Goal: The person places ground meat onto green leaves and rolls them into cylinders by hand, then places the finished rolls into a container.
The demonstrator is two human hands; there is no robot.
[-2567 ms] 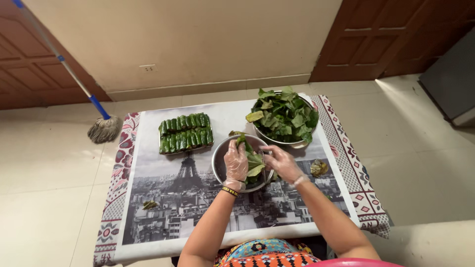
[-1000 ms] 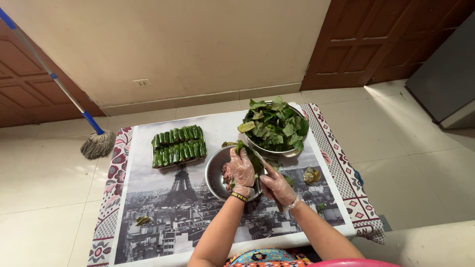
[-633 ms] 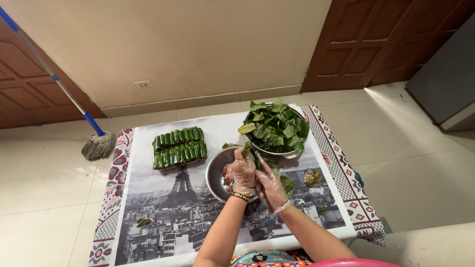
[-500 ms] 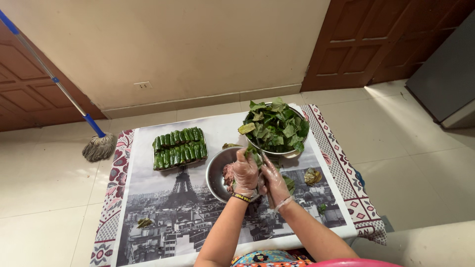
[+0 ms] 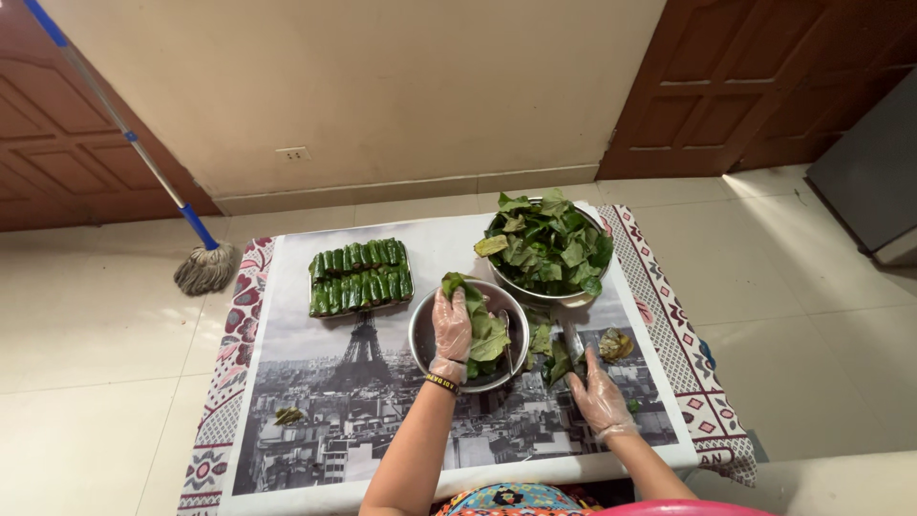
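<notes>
Left hand (image 5: 452,328), clear disposable glove, centre of frame: fingers (image 5: 449,304) closed on a broad green leaf (image 5: 478,320), lifted over the steel mixing bowl (image 5: 421,346), apparently so the leaf stays spread flat for handling.

Right hand (image 5: 600,397), gloved, lower right of centre: fingers spread and nearly flat on the printed cloth (image 5: 334,401), holding nothing; a knife (image 5: 573,341) lies just ahead of the fingertips, within easy reach.

Large metal bowl (image 5: 579,295), upper right of centre: heaped with loose green leaves (image 5: 549,244), set just beside the mixing bowl as supply.

Tray of rolled leaf parcels (image 5: 360,275), upper left of centre: two tight rows, kept apart from the loose leaves.

Leaf trimmings (image 5: 616,344), right of the knife; a stray scrap (image 5: 287,415), lower left.

Mop (image 5: 203,268), upper left, leaning on the wall.

Wall socket plate (image 5: 293,154), small, pale, rectangular. No packages or labels visible.
</notes>
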